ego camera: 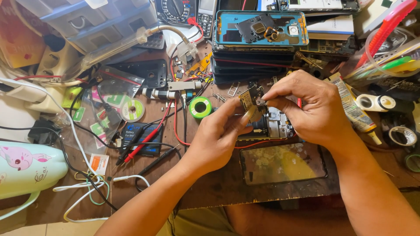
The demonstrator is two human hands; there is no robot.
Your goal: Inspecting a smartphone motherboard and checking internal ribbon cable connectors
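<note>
My left hand (216,137) and my right hand (308,107) meet over the middle of the workbench and pinch a small circuit board part (249,99) between their fingertips. Directly under them lies an opened phone body (273,127) with its board exposed. In front of it a detached phone screen (282,162) lies flat on the brown work mat (218,188). A green solder spool (200,107) sits just left of the held part.
A stack of phones and a blue phone frame (260,28) stands at the back. Red and black probe leads (144,142), a phone battery (140,137), a glue tube (352,107), tape rolls (402,135), loose wires and a pale green device (28,168) crowd the bench.
</note>
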